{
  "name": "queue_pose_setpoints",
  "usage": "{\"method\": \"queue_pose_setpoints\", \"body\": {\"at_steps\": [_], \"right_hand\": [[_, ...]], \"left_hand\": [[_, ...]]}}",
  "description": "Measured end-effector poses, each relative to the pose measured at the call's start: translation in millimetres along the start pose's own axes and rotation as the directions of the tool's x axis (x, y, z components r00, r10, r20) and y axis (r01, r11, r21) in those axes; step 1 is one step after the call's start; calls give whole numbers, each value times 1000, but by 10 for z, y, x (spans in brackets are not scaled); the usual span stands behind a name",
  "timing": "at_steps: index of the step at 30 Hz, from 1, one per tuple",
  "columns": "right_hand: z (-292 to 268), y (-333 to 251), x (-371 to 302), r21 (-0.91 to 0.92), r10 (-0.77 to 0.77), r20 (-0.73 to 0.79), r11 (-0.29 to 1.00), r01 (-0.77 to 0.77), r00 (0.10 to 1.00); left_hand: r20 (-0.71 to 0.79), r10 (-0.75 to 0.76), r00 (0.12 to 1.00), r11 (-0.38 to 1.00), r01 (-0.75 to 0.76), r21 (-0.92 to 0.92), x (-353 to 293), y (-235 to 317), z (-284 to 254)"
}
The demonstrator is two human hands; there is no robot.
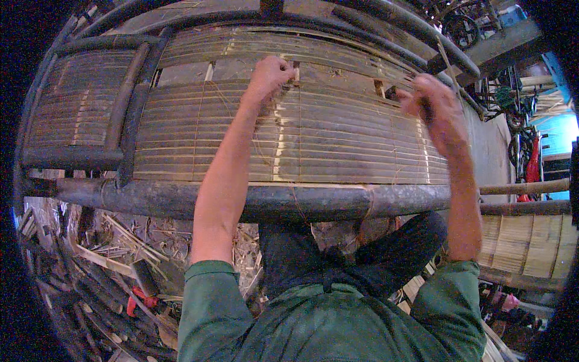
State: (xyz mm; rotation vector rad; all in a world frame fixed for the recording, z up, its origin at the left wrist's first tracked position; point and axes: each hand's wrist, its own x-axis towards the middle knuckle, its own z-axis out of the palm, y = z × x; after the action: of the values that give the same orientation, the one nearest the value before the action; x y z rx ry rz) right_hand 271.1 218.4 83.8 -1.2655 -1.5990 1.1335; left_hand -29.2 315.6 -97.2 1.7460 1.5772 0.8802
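Observation:
A bamboo-slat panel (338,139) spans the dark pole frame in front of me, its narrow slats running left to right. Thin tan strands cross it. Toward its far side a gap between the slats shows a few short crosspieces. My left hand (272,75) is closed at this gap, beside a pale crosspiece (296,71); anything in its fingers is too small to make out. Farther right, my right hand (439,111) is raised over the panel's right end with bent fingers. Motion blurs it, and a dark patch at its palm cannot be identified.
A thick dark pole (301,202) runs along the panel's near edge, between it and my legs. A smaller slatted section (84,99) adjoins on the left. Cut poles and bamboo scraps (126,241) litter the lower left, near a red tool (141,300). A pale slatted panel (525,244) lies right.

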Motion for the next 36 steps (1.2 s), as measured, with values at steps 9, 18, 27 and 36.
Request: {"method": "queue_pose_setpoints", "body": {"at_steps": [9,18,27,36], "right_hand": [[-1401,-977,15,35,-164,-549,975,219,820],[164,698,944,-527,23,204,845,90,979],[1404,1312,1183,-539,-453,178,698,471,874],[1611,1038,1326,523,271,12,818,-238,962]], "left_hand": [[4,506,863,822,-483,302,-22,87,223],[-454,289,843,956,-282,85,-88,233,-61],[-473,322,820,943,-322,84,-122,352,-36],[82,-51,995,910,12,415,-225,-73,96]]}}
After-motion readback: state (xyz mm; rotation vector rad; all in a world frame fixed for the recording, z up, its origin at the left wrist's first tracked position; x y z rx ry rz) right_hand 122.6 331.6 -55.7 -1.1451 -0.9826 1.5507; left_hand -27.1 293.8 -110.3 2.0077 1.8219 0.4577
